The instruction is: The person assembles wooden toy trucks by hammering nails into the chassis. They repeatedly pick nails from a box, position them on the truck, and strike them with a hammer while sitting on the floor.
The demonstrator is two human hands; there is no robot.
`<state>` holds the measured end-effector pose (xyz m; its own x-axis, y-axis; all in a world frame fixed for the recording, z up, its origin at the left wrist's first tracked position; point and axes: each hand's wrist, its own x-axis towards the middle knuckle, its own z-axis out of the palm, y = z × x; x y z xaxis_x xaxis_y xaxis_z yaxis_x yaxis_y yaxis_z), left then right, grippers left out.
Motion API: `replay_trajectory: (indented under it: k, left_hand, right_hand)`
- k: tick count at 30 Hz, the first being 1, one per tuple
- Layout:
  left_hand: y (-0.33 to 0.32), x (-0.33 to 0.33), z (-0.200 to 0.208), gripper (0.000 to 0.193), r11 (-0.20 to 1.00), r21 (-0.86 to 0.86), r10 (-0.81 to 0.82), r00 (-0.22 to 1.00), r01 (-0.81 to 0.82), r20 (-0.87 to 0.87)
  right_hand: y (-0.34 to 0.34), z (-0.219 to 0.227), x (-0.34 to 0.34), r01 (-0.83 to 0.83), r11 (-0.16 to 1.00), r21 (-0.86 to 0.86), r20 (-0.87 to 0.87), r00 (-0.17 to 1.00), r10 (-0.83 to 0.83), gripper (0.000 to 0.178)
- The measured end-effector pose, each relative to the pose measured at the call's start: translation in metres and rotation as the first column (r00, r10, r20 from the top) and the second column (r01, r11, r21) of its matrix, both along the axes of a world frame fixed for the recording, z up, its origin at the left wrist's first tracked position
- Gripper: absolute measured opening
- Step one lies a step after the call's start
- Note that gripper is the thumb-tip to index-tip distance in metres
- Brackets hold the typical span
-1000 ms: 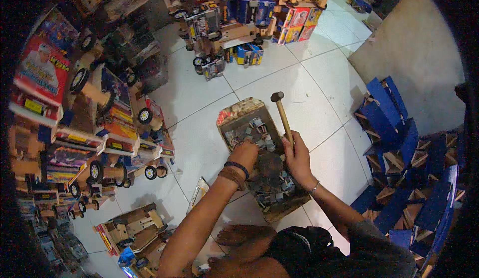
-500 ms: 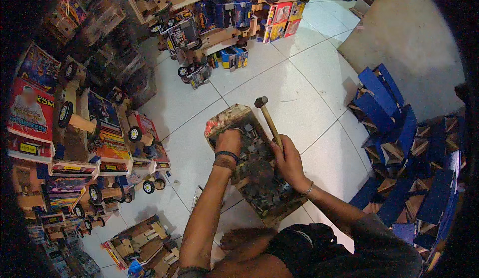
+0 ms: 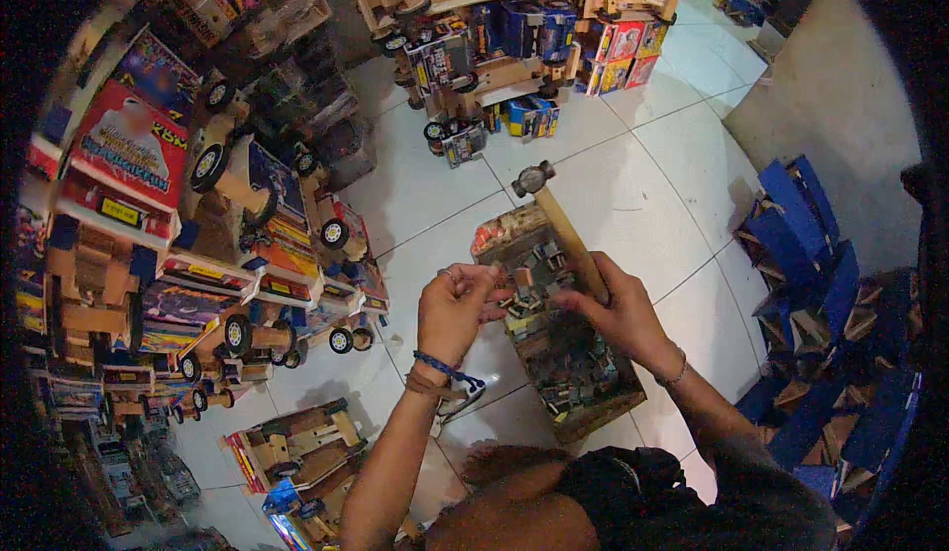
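Observation:
My right hand (image 3: 625,306) is wrapped round the wooden handle of a hammer (image 3: 565,223), whose metal head points up and away from me. Below the hammer, an open wooden box (image 3: 509,232) rests on the tiled floor, filled with many small dark and grey pieces (image 3: 568,358). My left hand (image 3: 460,309) is raised beside the box's left edge. Its thumb and forefinger are pressed together near the box, and whatever they may pinch is too small to make out. A blue cord bracelet circles that wrist.
Toy trucks of wood with black wheels (image 3: 237,334) are stacked at the left, and more (image 3: 494,77) stand at the far side. Blue-painted wooden parts (image 3: 806,245) are piled at the right by a wall (image 3: 840,86). An unfinished wooden truck body (image 3: 306,447) lies near left.
My left hand has come up out of the box and now hovers at its left side. The hammer has stayed in my right hand. The whole view has shifted, with things appearing farther right.

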<state>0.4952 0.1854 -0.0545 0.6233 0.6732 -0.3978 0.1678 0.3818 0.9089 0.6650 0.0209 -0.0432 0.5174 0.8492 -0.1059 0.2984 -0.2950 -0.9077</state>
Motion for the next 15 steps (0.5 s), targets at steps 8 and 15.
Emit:
replay_trajectory:
  k: [8, 15]
  left_hand:
    - [-0.023, 0.022, -0.012, 0.028, 0.984, 0.165, -0.077, 0.997, 0.072, 0.024]
    - [-0.021, 0.043, -0.051, 0.029, 0.997, -0.041, -0.056, 0.993, 0.060, 0.100]
  right_hand:
    - [0.026, -0.002, 0.014, -0.102, 0.994, -0.042, -0.075, 0.992, 0.099, 0.031]
    - [0.010, -0.013, 0.022, -0.067, 0.994, -0.084, -0.080, 0.995, 0.060, 0.029]
